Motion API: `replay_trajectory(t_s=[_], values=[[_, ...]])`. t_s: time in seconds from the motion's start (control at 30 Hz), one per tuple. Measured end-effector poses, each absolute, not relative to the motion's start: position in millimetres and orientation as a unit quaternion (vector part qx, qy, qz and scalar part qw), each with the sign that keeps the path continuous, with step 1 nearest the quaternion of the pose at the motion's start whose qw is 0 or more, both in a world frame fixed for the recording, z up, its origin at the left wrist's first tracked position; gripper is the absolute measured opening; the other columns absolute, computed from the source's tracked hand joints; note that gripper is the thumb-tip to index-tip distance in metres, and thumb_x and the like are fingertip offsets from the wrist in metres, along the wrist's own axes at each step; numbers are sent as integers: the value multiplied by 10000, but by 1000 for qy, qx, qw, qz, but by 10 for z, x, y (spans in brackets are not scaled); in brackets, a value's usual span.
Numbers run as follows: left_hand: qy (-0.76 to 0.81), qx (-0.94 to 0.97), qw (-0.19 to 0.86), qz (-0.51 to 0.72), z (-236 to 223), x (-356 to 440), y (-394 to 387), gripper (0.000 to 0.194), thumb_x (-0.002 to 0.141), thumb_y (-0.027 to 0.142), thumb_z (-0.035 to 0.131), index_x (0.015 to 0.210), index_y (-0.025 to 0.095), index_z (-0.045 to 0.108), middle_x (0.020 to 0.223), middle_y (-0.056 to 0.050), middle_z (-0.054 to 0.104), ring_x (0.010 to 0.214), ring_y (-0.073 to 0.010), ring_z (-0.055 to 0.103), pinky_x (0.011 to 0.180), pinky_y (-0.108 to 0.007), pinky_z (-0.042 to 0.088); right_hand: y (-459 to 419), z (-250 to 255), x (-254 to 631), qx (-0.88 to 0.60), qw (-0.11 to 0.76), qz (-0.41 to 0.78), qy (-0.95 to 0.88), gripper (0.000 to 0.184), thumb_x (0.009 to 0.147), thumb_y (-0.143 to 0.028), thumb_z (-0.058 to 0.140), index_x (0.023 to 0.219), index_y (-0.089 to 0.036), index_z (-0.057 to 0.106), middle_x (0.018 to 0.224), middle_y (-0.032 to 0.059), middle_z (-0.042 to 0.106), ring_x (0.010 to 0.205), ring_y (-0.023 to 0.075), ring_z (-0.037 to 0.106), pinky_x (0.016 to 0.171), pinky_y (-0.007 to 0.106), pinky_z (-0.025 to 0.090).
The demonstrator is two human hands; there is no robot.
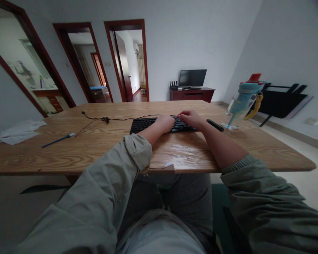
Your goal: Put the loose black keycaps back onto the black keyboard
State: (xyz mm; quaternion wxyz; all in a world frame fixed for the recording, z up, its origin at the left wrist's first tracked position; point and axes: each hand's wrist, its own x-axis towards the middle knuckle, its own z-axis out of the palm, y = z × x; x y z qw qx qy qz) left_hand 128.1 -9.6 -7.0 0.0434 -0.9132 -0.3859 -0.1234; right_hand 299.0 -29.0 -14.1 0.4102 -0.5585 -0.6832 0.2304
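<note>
A black keyboard (143, 125) lies on the wooden table in front of me, its middle partly covered by my hands. My left hand (165, 123) is closed in a loose fist over the middle of the keys, and its fingertips are hidden. Just right of it, my right hand (191, 118) hovers over or touches the right part of the keyboard. Its fingers are slightly bent and apart, pointing left, with nothing visible in them. From the keyboard's back edge a black cable (119, 119) runs left to a bundled coil.
A blue-handled brush (57, 140) and white papers (19, 132) lie on the left of the wooden table (95, 155). To the right are a slim black object (215, 125) and a tall blue bottle (246, 98) with a red top. A monitor (193, 78) stands beyond.
</note>
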Motion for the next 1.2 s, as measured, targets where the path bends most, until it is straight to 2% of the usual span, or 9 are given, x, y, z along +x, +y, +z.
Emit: replay_trajectory(t_s=[0.1,0.2,0.3,0.43,0.57,0.8,1.1,1.2], values=[[-409,-905,71,-95,16,1176,-139,254,803,184,547,957,186,750,958,-119,724,896,-254,656,818,-325,473,-259,-144,3031,-554,393,187,-709,310,777,-348,517,877,-112,691,699,18,629,602,110,487,581,238,379],[-415,-897,85,-129,127,1009,-175,353,790,185,530,1069,269,728,1047,-66,721,938,-227,643,806,-301,469,-268,-143,3033,-552,366,132,-738,306,777,-313,509,885,-112,712,745,30,667,661,124,527,639,238,402],[-409,-894,78,-168,243,776,-191,368,786,187,503,1068,251,732,1064,-54,718,948,-209,631,799,-285,467,-323,-144,2962,-553,311,110,-765,340,789,-288,496,979,-128,729,738,26,688,632,127,539,617,234,401],[-411,-898,-22,-156,396,288,-180,373,754,189,510,1053,205,733,963,-40,730,838,-172,633,761,-253,475,-405,-153,2808,-555,221,76,-798,362,801,-296,513,1066,-193,737,788,27,725,631,139,576,640,241,422],[-419,-891,-134,-114,484,-267,-168,357,730,281,585,1044,176,720,938,-45,726,796,-161,629,710,-231,475,-436,-180,2695,-563,168,25,-809,360,789,-286,535,1082,-225,734,929,42,742,763,172,637,727,249,449],[-429,-867,-252,-19,373,-678,-361,368,609,393,735,930,215,727,863,-29,716,698,-141,604,619,-206,430,-399,-236,2623,-568,150,-11,-809,310,785,-288,546,1015,-226,744,984,71,734,841,230,653,761,296,461],[-458,-859,-205,-100,148,-621,-400,347,651,410,709,934,211,737,746,-31,697,597,-136,569,519,-216,375,-368,-278,2641,-566,157,-23,-809,301,793,-286,541,1012,-230,741,983,74,731,835,230,645,744,299,447],[-446,-871,-189,-88,107,-497,-407,305,685,412,669,888,202,757,750,-37,712,574,-132,565,515,-224,374,-360,-278,2631,-567,155,-25,-809,294,790,-291,544,995,-220,743,956,77,731,805,219,638,723,288,438]])
